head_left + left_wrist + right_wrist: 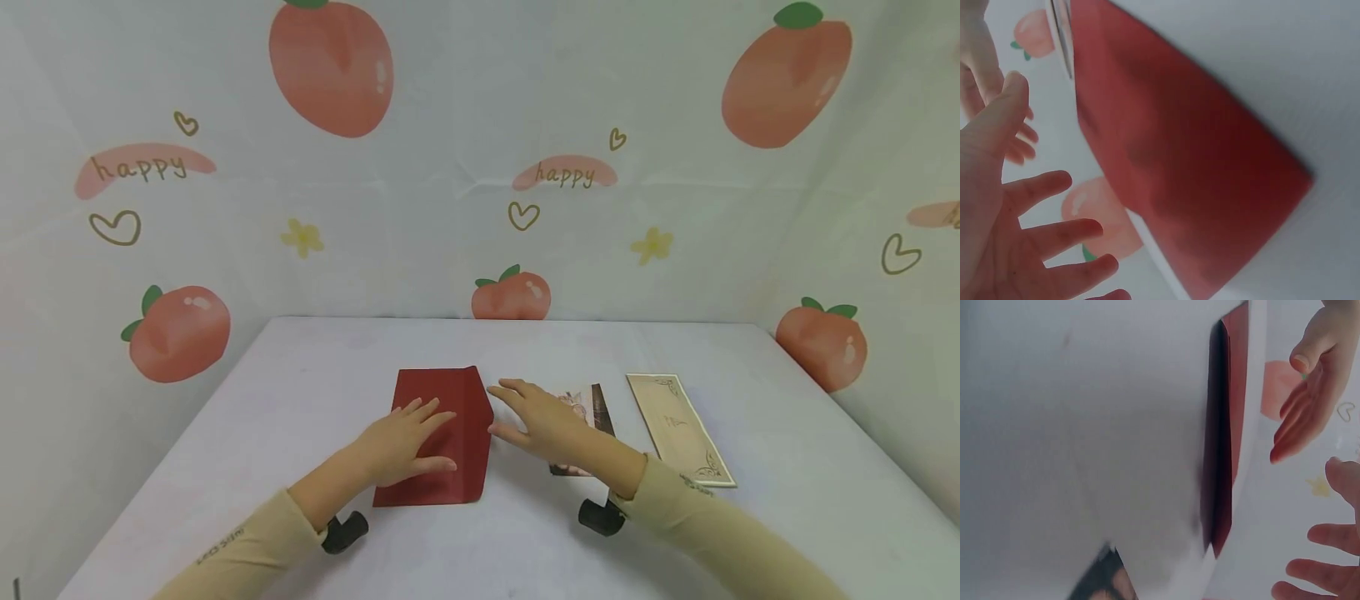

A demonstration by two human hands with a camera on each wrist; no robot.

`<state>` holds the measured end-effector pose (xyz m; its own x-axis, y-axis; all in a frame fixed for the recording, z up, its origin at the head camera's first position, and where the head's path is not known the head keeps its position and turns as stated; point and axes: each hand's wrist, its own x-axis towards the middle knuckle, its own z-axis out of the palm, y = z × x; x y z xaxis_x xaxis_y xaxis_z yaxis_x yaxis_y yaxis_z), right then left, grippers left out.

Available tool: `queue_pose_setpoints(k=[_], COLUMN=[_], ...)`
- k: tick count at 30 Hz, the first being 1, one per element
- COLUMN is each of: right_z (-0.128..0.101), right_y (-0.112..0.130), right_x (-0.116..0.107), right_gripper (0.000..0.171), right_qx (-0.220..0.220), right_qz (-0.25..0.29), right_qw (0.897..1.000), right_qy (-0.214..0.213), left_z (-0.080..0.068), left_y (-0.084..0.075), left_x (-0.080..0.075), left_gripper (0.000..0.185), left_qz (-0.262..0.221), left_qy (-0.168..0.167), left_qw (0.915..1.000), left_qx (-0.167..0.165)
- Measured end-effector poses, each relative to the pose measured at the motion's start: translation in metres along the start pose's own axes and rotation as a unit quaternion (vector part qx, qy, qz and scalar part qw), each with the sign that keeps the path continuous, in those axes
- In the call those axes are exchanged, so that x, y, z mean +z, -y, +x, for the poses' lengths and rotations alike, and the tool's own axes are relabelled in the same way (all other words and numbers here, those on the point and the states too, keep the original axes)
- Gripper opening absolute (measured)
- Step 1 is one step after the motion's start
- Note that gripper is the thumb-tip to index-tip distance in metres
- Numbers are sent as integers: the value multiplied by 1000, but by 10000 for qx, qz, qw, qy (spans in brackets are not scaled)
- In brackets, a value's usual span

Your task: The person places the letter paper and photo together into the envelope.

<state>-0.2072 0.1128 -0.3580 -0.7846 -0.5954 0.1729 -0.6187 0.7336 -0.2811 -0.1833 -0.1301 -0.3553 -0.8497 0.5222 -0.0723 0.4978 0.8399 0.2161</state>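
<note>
A red envelope (431, 450) lies on the white table, its pointed flap (478, 433) on the right side and lifted slightly off the table in the right wrist view. My left hand (405, 446) hovers over the envelope with its fingers spread and holds nothing. Just right of the flap, my right hand (543, 425) is held above the table, fingers extended and grasping nothing. Partly hidden behind that hand and wrist is a printed picture card (602, 410) with a dark strip. In the left wrist view the envelope (1179, 150) lies below and beside my spread fingers (1079, 275).
A long cream card (678, 425) with a light border and ornate corners lies to the right, near my right forearm. Black wrist-camera mounts (345, 533) hang under both wrists. A fruit-printed curtain (450, 208) stands behind the table's far edge.
</note>
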Motion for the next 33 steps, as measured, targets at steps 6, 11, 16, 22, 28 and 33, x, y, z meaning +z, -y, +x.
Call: queue_pose_setpoints(k=[6,11,16,22,28,33], right_z=[5,8,11,11,11,12], right_y=[8,12,15,18,19,19], right_x=[11,18,24,29,31,32], right_gripper=[58,57,56,57,57,58], right_qx=[-3,-126,-299,-267,-272,-220], right_qz=[246,292,217,178,187,130], right_qw=[9987,9974,9967,9958,9947,9938], right_qy=[441,652,718,859,971,1084], left_z=[1,1,0,-1,0,-1], left_y=[-2,-3,-4,-6,-7,-7], left_x=[9,13,16,19,22,24], left_gripper=[70,71,71,73,74,73], left_qz=[12,4,39,128,147,198], left_qy=[179,224,299,439,540,534], left_qw=[9998,9997,9995,9990,9984,9983], left_qx=[-31,-11,23,9,-83,-106])
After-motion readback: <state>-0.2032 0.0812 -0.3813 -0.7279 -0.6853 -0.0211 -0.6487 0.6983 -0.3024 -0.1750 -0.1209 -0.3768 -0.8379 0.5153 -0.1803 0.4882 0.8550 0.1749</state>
